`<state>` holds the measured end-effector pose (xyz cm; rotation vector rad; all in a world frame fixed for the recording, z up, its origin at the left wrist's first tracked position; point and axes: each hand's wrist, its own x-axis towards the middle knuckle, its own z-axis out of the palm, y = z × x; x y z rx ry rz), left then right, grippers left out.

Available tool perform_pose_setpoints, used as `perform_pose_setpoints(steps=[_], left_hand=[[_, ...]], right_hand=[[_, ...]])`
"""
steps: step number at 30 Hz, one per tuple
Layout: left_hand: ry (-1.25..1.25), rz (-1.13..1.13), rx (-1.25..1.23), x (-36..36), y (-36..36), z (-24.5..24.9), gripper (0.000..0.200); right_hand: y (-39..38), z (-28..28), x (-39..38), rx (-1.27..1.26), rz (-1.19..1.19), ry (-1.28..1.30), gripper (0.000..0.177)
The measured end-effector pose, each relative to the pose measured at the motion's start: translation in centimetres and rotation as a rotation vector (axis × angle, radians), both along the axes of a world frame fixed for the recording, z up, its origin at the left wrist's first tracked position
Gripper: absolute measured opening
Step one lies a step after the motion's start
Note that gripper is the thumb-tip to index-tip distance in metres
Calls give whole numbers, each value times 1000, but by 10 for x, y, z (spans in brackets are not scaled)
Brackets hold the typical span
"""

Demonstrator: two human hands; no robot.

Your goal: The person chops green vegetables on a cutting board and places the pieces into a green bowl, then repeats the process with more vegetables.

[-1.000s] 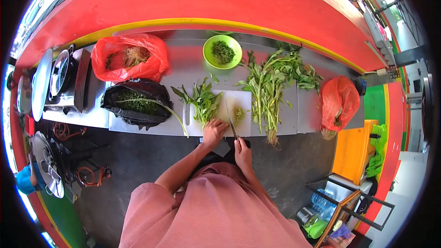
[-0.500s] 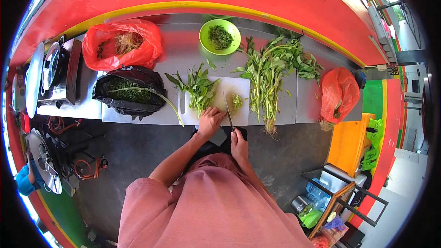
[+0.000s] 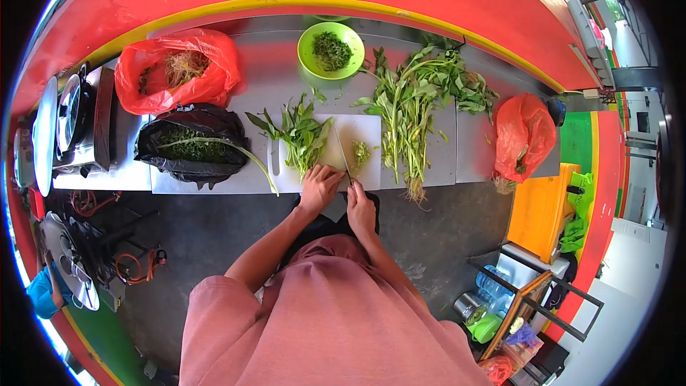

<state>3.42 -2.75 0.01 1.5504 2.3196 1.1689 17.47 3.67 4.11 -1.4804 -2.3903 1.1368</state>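
Observation:
A bunch of leafy greens point(image 3: 304, 136) lies across the left part of a white cutting board point(image 3: 369, 126), its stem ends toward me. My left hand point(image 3: 321, 187) is closed over those stems at the board's near edge. In my right hand point(image 3: 361, 210) is the handle of a knife point(image 3: 342, 149). Its blade slants over the board, tip away and to the left, close beside my left fingertips. Chopped green pieces point(image 3: 361, 153) lie in a small heap to the right of the blade.
Long rooted greens point(image 3: 409, 121) lie right of the board, near a tied red bag point(image 3: 525, 139). A green bowl point(image 3: 306, 57) of chopped leaves stands behind. Left are a black bag point(image 3: 229, 157) of greens, an open red bag point(image 3: 221, 64) and a stove point(image 3: 103, 121).
The knife has swung so its tip points further left, and its blade has come nearer my left fingers. My right hand has shifted slightly left. The whole view has moved a little.

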Motion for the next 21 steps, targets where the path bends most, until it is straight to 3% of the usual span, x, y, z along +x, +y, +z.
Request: perform_pose_setpoints(steps=[8,14,16,21], left_hand=[[-77,3,-3,-2,0,-4,15],[-67,-1,-12,-2,0,-3,15],[-57,-3,-13,-3,1,-1,16],[-128,14,39,-4,2,-3,13]], right_hand=[[-6,10,8,-47,-25,25,34],[-5,-10,2,117,25,14,35],[2,-8,-4,53,49,-64,35],[6,4,-8,-33,18,21,37]])
